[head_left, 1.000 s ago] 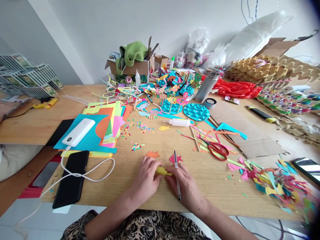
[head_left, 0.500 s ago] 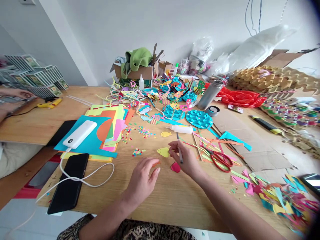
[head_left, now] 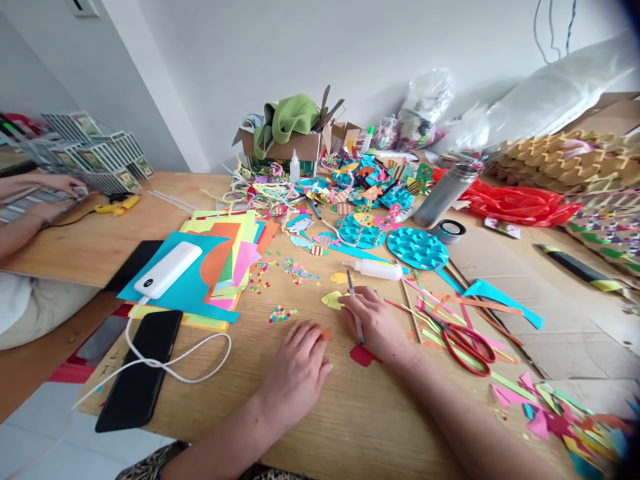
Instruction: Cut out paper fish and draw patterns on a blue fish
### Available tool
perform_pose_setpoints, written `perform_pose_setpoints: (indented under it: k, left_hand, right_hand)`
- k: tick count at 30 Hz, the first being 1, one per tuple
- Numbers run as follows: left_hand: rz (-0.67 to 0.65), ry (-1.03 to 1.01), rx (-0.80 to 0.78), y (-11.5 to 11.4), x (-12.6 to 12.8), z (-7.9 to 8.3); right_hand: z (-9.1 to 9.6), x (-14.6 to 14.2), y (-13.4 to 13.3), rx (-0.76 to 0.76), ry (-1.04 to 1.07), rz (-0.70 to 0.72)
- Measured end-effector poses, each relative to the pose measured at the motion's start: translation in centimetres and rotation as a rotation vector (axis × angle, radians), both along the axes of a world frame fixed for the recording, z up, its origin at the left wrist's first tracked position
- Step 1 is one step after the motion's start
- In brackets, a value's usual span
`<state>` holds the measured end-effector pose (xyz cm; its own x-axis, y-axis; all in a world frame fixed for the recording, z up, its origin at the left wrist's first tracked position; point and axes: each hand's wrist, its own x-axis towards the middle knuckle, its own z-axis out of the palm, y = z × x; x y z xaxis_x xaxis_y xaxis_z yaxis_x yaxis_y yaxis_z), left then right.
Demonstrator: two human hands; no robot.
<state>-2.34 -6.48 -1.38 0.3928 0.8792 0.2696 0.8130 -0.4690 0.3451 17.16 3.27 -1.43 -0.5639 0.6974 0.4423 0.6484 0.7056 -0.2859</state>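
My right hand is closed around a grey pen, which slants up between its fingers. Its fingertips reach a light-yellow paper fish lying on the table. Beyond that is a darker yellow paper fish. A red paper piece lies beside the right wrist, partly covered. My left hand lies palm down with fingers stretched out, its fingertips over a small orange paper piece that is mostly hidden. Tiny round paper dots lie just beyond the left hand.
Red-handled scissors and paper strips lie right. A glue bottle rests past my hands, near blue discs and a steel flask. Coloured paper, a white power bank and a phone are left. Another person's hands work far left.
The view has turned slightly left. My left hand has flattened onto the table over the orange piece. My right hand has lowered toward the light-yellow fish, still gripping the pen.
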Motion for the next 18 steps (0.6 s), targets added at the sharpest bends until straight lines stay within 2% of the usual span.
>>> perform_pose_setpoints:
  k: [4, 8, 14, 18]
  left_hand:
    - [-0.044, 0.034, -0.009, 1.3, 0.9, 0.5]
    - [-0.082, 0.041, 0.025, 3.5, 2.0, 1.0]
    - [0.019, -0.131, 0.173, 6.7, 1.8, 0.2]
    - [0.028, -0.161, 0.193, 7.3, 0.8, -0.4]
  right_hand:
    - [-0.3, 0.2, -0.1, 0.0, -0.061, -0.031]
    - [-0.3, 0.8, 0.0, 0.054, 0.037, -0.063]
    - [1.1, 2.1, -0.4, 0.146, 0.262, -0.138]
    - [1.7, 3.8, -1.8, 0.096, 0.062, -0.069]
